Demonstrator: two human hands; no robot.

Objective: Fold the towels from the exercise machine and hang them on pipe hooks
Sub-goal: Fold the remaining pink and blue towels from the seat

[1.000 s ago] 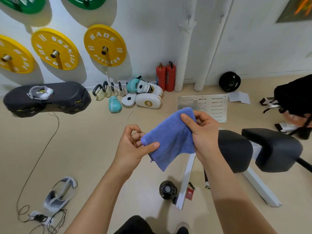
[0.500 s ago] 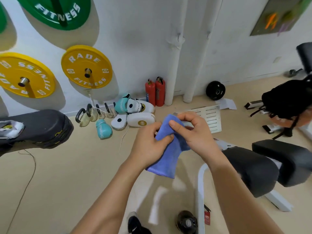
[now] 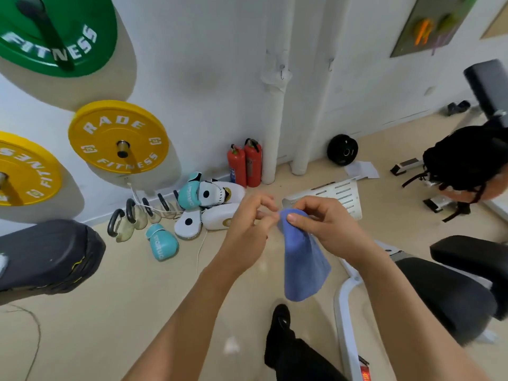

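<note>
From the head view, the right hand [image 3: 327,224] pinches the folded blue towel [image 3: 303,259] at its top; left hand [image 3: 247,229] fingers curl beside it, apparently empty. One pinch could slip, undoing the fold before the pipe hook [image 3: 282,71].

Bright even light, soft shadows, fisheye edges

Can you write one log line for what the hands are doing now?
right hand: pinches blue towel top | left hand: beside it, grip unclear | hooks: bare
</note>
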